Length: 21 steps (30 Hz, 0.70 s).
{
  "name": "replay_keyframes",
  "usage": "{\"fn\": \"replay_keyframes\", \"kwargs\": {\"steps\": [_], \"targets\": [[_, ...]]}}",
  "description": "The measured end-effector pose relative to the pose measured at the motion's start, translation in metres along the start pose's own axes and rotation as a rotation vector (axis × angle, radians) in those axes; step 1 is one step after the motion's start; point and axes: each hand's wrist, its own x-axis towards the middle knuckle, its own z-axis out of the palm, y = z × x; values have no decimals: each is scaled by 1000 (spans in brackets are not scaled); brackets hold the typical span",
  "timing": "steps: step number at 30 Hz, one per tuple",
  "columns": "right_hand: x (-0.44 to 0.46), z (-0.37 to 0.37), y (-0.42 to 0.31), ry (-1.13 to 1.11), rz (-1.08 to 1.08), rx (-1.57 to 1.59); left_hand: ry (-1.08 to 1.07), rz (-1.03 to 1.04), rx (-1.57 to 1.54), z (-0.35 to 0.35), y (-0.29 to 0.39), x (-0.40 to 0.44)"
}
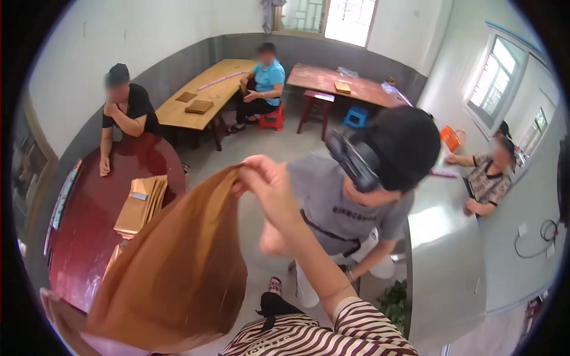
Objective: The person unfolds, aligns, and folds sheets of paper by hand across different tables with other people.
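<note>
Between finger and thumb, my right hand (264, 181) pinches the top corner of a large, thin brown sheet (178, 267). It looks like cloth or soft paper and hangs down in folds. At the lower left, my left hand (59, 314) is beside the sheet's bottom edge, its visible fingers stretched out. The brown sheet hides part of that hand. A stack of folded brown pieces (141, 204), with a small grey object (140, 196) on top, lies on the dark red round table (83, 237) behind the sheet.
A person wearing a black cap (409, 148) and a head-mounted device stands close in front. Other people sit at a wooden table (228, 74), the red table and a grey counter (445, 267). A green plant (393, 302) is beside the counter.
</note>
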Motion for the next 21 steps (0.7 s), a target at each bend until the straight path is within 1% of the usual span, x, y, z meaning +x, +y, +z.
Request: {"fn": "replay_keyframes", "kwargs": {"steps": [1,3,5,7,9,10,11,13,15,16,18,19,21], "targets": [[25,-19,14,56,-44,-13,25,19,12,16,8,0],[68,-57,44,192,-14,-75,-336,-65,78,100,40,-16],[101,-94,65,303,20,-116,-271,-101,86,172,32,-19],[132,-141,78,345,26,-119,-270,-201,71,246,31,-21],[156,-176,73,360,-50,-167,-314,-291,28,304,23,-20],[167,-188,72,388,-54,-197,-353,-344,6,328,19,-16],[180,-201,68,407,-65,-231,-387,-393,-24,350,14,-10],[205,-231,61,333,-110,-309,-428,-444,-101,383,-3,11],[231,-247,51,401,-203,-324,-428,-480,-127,416,-14,32],[242,-250,47,383,-196,-315,-407,-477,-121,426,-25,45],[262,-255,40,337,-131,-436,-444,-483,-213,450,-51,71],[271,-259,36,333,-130,-432,-439,-481,-210,461,-62,84],[294,-268,30,410,-157,-514,-480,-471,-267,484,-83,106]]}}
